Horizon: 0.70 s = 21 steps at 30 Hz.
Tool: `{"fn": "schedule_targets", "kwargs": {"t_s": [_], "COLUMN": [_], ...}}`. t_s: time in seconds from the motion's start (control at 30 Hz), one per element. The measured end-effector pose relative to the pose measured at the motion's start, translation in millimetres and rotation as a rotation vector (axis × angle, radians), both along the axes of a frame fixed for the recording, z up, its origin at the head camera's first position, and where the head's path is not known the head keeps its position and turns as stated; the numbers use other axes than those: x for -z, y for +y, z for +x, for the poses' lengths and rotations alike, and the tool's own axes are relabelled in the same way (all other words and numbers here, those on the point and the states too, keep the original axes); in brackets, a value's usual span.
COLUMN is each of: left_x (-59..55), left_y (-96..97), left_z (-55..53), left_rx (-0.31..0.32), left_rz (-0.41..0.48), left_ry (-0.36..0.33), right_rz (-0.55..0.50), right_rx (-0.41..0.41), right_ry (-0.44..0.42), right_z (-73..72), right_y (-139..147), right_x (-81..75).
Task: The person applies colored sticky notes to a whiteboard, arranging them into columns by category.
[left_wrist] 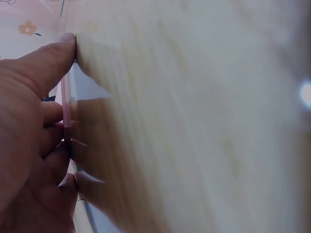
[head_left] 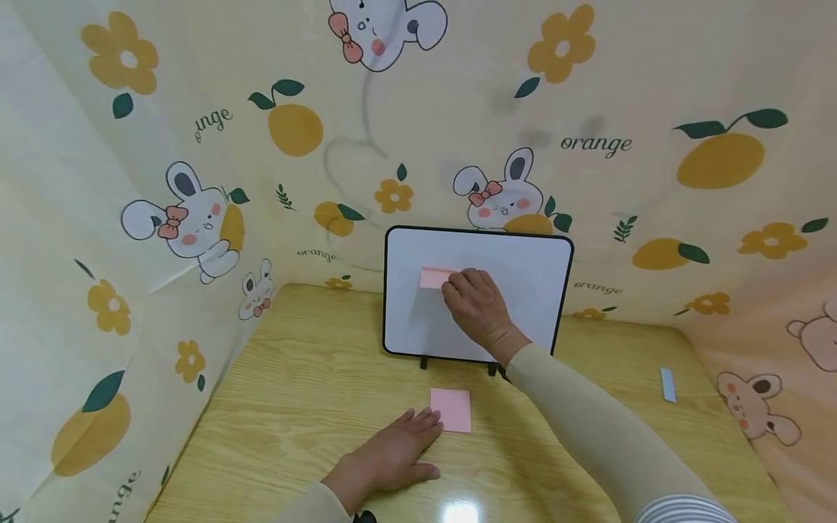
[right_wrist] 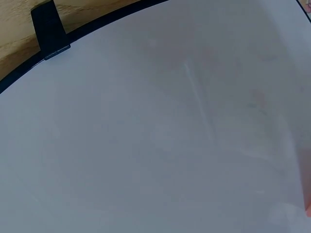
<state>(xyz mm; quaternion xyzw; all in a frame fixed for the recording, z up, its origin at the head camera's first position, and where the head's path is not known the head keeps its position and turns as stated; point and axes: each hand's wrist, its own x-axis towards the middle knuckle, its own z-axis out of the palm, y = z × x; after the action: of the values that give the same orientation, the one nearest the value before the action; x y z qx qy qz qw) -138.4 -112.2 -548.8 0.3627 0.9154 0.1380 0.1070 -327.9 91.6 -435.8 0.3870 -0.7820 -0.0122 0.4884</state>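
Observation:
A white board (head_left: 418, 319) with a black rim leans upright on small black feet at the back of the table. My right hand (head_left: 477, 301), fingers curled, grips the right end of a pink sticky note (head_left: 433, 277) against the board's upper left part. The note's edge (right_wrist: 307, 194) just enters the right wrist view, where the hand itself is out of frame. Below the board, a square pink sticky note pad (head_left: 454, 410) lies on the table. My left hand (head_left: 399, 450) rests palm down beside it, straight fingertips on the pad's left edge.
A light blue strip (head_left: 668, 385) lies on the right side of the wood-grain table (head_left: 294, 378). Black feet (head_left: 423, 362) jut out under the board. Printed cloth walls (head_left: 229, 58) close in the back and sides.

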Motion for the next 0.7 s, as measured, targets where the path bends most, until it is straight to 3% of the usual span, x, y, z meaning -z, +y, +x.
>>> {"fn": "schedule_targets", "kwargs": {"t_s": [0.27,0.7], "left_x": [-1.4,1.3], "left_y": [0.3,-1.7], "left_z": [0.4,-0.4], "left_rx": [-0.007,-0.002], "left_rz": [-0.003,0.012], "left_ry": [-0.033,-0.022], "right_rz": [0.044,0.127], "right_rx": [0.06,0.2], "right_ry": [-0.087,-0.248], "right_z": [0.3,6.1], "right_y": [2,-2], "right_x": [4.1,21.6]}}
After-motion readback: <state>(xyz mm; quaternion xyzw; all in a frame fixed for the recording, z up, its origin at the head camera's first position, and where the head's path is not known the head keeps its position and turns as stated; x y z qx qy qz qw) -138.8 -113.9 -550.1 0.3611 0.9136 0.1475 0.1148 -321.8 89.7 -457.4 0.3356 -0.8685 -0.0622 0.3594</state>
